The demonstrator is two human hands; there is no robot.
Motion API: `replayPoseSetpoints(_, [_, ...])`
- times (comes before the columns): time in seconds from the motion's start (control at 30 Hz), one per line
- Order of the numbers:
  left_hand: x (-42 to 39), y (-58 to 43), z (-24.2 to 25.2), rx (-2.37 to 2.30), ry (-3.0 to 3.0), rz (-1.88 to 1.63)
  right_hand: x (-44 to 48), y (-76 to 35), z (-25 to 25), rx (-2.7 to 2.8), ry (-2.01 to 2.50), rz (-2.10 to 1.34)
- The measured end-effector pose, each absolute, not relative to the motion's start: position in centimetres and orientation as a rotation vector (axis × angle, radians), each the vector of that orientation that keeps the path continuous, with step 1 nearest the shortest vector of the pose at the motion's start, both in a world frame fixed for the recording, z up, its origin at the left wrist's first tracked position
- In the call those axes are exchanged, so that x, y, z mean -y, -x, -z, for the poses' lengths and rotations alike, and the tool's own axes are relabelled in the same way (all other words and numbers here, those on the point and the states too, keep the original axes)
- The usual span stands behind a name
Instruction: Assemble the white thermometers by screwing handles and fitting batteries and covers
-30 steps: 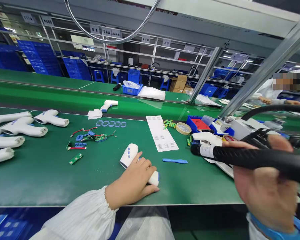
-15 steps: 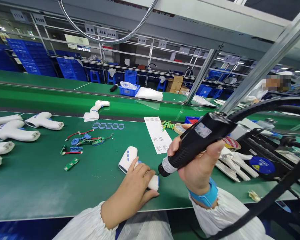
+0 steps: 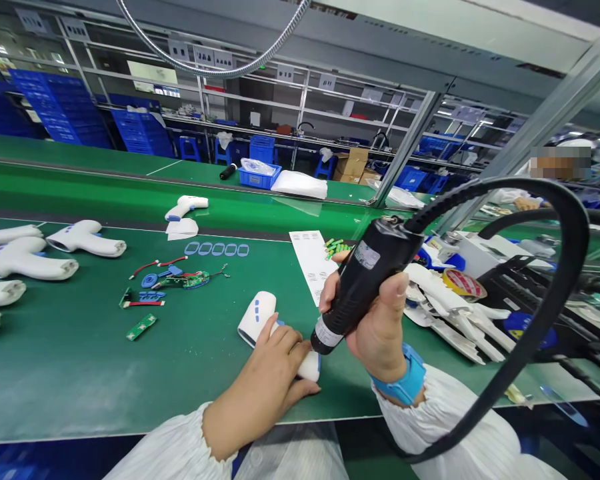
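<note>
My left hand (image 3: 263,363) is closed around a white infrared thermometer housing (image 3: 257,317) lying on the green bench mat (image 3: 80,373), and the fingers hide its middle. My right hand (image 3: 375,327) grips a black electric screwdriver (image 3: 367,280) with a white label near its nose. The screwdriver slants down, and its tip almost meets the housing's end near my left fingers. Whether they touch is hidden. A black cable (image 3: 545,313) loops up and around from the tool's rear end. A blue strap (image 3: 405,377) circles my right wrist.
Several white thermometer bodies (image 3: 23,260) lie at the left, near a circuit board with red wires (image 3: 183,280) and blue rings (image 3: 217,249). A printed sheet (image 3: 313,263) and green batteries (image 3: 337,248) are ahead. White parts (image 3: 455,307) and a black rack (image 3: 525,287) crowd the right.
The screwdriver has swung up into a steeper slant and sits slightly further left, and its cable now arcs higher. My left hand has stayed on the housing, and the view has shifted a little.
</note>
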State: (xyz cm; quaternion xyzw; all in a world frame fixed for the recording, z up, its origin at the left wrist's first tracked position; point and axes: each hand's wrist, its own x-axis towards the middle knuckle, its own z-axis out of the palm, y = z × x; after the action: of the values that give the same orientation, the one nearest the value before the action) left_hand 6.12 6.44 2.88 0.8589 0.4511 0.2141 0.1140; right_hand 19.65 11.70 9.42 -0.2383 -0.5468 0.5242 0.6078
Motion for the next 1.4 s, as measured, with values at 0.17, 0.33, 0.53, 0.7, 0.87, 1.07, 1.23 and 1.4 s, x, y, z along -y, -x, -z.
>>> replayPoseSetpoints(0.17, [-6.4,-6.2,-2.8,-1.323,-2.523,-0.626,-11.7,-19.7,-9.1,1.270,0.554,-1.219])
replayPoseSetpoints(0.33, [-6.4,-6.0,-2.9,-1.311,-2.512,-0.613,-11.8,-19.5,-8.7,1.232,0.550,-1.224])
replayPoseSetpoints(0.53, [-6.2,-6.2,-3.4,-1.325,-2.472,-0.640,-11.3,-19.9,-10.5,1.246,0.522,-1.146])
replayPoseSetpoints(0.7, [-5.3,-8.6,-2.4,-1.617,-2.449,-0.719,-9.4,-23.3,-14.2,1.395,0.581,-1.038])
replayPoseSetpoints(0.87, [-5.1,-10.6,-1.2,-1.882,-2.511,-0.645,-8.6,-28.7,-15.1,1.772,0.801,-0.900])
replayPoseSetpoints(1.07, [-5.9,-9.4,-2.2,-1.701,-2.615,-0.615,-9.0,-33.4,-11.7,2.280,0.750,-0.339])
replayPoseSetpoints(1.23, [-6.8,-6.8,-3.0,-1.279,-2.791,-0.453,-8.4,-36.7,-6.4,2.431,0.944,-0.056])
replayPoseSetpoints(1.4, [-9.7,-6.2,-6.2,-1.409,-2.746,-0.291,-8.7,-39.5,-2.5,2.454,0.838,0.060])
